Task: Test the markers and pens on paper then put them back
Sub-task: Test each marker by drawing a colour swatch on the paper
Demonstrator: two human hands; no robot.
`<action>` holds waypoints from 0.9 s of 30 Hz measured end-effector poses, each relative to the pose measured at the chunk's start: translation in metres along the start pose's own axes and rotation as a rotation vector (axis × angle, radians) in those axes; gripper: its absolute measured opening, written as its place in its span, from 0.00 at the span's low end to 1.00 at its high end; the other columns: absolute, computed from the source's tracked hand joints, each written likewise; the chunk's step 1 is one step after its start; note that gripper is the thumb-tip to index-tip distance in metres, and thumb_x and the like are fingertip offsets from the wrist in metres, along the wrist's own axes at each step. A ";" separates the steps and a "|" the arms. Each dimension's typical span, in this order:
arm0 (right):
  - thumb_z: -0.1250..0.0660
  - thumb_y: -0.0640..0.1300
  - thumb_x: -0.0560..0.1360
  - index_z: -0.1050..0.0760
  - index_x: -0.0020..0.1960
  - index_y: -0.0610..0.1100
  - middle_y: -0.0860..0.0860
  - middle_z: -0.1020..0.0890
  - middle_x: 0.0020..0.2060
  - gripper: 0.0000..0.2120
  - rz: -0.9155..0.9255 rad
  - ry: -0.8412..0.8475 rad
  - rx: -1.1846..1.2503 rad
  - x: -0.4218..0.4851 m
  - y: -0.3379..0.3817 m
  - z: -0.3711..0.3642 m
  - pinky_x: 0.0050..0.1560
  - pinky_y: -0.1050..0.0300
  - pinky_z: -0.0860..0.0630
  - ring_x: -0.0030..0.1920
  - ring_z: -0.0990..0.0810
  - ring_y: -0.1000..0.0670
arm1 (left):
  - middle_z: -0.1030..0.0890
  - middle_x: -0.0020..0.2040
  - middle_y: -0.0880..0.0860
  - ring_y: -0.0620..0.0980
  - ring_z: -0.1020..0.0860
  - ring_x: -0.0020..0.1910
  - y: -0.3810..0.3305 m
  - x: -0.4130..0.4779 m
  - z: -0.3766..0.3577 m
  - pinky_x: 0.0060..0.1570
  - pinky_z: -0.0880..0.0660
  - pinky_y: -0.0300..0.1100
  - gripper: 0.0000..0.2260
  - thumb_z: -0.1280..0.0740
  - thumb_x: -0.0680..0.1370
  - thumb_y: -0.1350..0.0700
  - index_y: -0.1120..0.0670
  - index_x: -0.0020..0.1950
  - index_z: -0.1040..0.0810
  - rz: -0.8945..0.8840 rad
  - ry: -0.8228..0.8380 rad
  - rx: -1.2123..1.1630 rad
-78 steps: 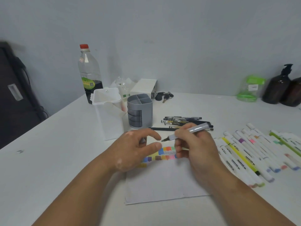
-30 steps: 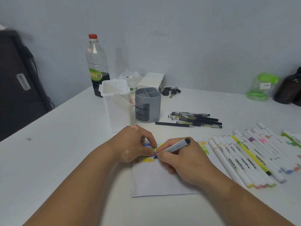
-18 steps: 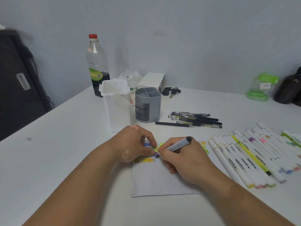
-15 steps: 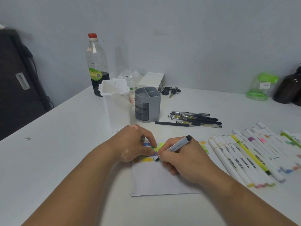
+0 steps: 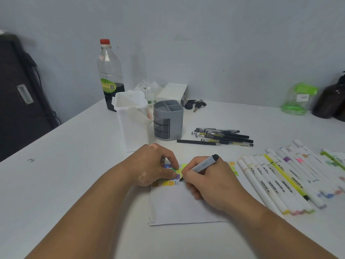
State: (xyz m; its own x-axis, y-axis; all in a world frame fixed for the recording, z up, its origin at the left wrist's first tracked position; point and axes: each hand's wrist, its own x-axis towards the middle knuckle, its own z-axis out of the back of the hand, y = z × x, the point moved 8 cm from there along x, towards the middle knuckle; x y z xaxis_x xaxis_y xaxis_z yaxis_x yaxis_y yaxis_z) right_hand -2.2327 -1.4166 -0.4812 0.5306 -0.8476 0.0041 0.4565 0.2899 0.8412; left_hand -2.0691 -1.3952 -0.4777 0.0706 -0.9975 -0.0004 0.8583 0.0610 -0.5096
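- Right hand (image 5: 211,184): fingers curled tight around a grey marker (image 5: 203,166) in a writing grip, with thumb and forefinger closed near the tip.
- Grey marker: tilted. Its tip touches the paper (image 5: 179,206) just beyond the right fingertips. Its dark rear end points up and away from the knuckles.
- Left hand (image 5: 153,167): fingers bent, with the fingertips (image 5: 175,165) pressing down on the paper. Whether they also pinch a small item cannot be told (a grey speck shows between the fingers, too small to identify).
- The marker tip sits just beside the left thumb, and the two hands almost touch there.
- Colour patches (image 5: 169,183): small blue, green, purple, yellow and brown squares on the paper, under and around the left fingertips.
- Row of markers (image 5: 276,184): white barrels lying side by side on the table (image 5: 74,174), near the right hand on its outer side.
- Pens (image 5: 222,137): a loose dark bundle lying flat, beyond the right fingers.
- Grey organiser (image 5: 168,120): upright beyond the left fingers, with its top compartments showing.
- White box (image 5: 131,120): upright and open-topped, just beside the organiser and further to the left.
- Bottle (image 5: 110,75): red cap, dark liquid low inside, behind the white box.
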 end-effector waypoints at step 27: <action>0.35 0.33 0.76 0.18 0.36 0.48 0.43 0.20 0.29 0.16 -0.044 -0.131 1.003 0.007 -0.023 0.051 0.25 0.59 0.27 0.27 0.24 0.51 | 0.15 0.51 0.53 0.50 0.35 0.33 -0.023 -0.014 0.004 0.35 0.29 0.42 0.05 0.40 0.84 0.59 0.51 0.59 0.31 -0.067 -0.122 -0.889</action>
State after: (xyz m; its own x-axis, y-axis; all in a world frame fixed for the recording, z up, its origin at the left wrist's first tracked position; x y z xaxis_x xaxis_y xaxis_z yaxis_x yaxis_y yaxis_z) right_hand -2.2763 -1.4516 -0.4728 0.4180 -0.9080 -0.0295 -0.3685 -0.1992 0.9080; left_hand -2.0875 -1.3823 -0.4625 0.1315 -0.9842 0.1185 0.1554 -0.0976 -0.9830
